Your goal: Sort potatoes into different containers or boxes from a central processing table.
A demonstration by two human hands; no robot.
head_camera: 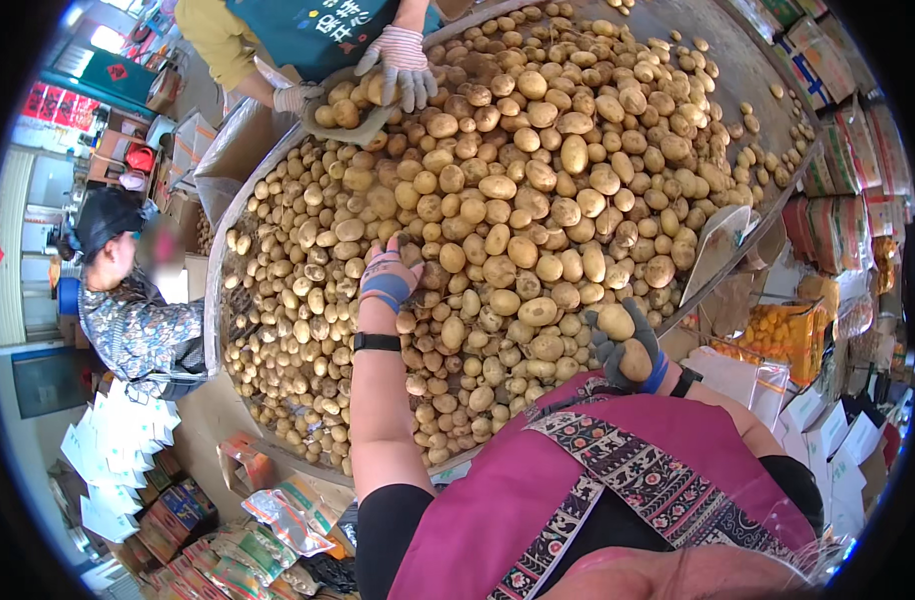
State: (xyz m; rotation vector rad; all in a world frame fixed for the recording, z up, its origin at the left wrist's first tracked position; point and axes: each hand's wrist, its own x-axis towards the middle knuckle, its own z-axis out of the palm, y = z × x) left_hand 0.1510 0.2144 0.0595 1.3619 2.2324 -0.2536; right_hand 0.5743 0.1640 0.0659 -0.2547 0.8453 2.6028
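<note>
A broad heap of potatoes (499, 187) covers the large table before me, smaller ones mostly at the left and larger ones mostly at the centre and right. My left hand (391, 276), in a pink and blue-grey work glove, lies back up on the heap and touches potatoes. Whether its fingers grip one is hidden. Close to my body at the right, my right hand (637, 349), in a dark grey and blue glove, holds potatoes. One potato (616, 322) sits between its fingers, and another potato (636, 361) lies in the palm.
Across the table, a person's gloved hand (405, 67) rests on potatoes in a scoop-like container (349, 133). Another person (139, 300) is at the left edge. A pale flat board (716, 251) leans at the right rim. Stacked cartons (832, 427) and packaging (289, 517) surround the table.
</note>
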